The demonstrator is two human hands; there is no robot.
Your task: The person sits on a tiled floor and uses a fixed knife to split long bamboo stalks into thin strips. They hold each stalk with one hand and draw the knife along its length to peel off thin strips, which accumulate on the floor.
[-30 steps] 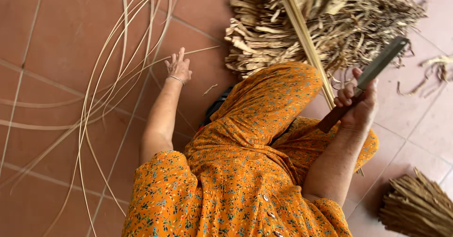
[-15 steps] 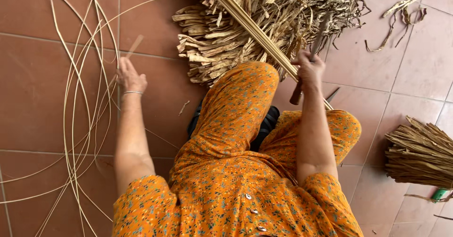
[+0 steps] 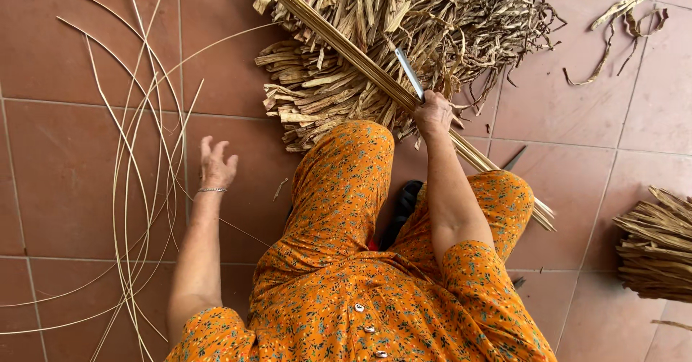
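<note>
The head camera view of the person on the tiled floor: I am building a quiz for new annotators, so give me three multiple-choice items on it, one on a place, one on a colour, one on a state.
1. Where do the thin pale curved cane strips lie?
A. on the floor by the left hand
B. across the lap
C. on the dried-leaf pile

2. What colour are the person's flowered clothes?
A. blue
B. orange
C. white

3. How is the left hand?
A. closed on a knife
B. open with fingers spread
C. hidden under the cloth

Answers:
1 A, the strips curve over the reddish floor tiles on that side.
2 B, the cloth is orange with small flowers.
3 B, its fingers are spread and hold nothing; the right hand grips the metal blade.
</note>
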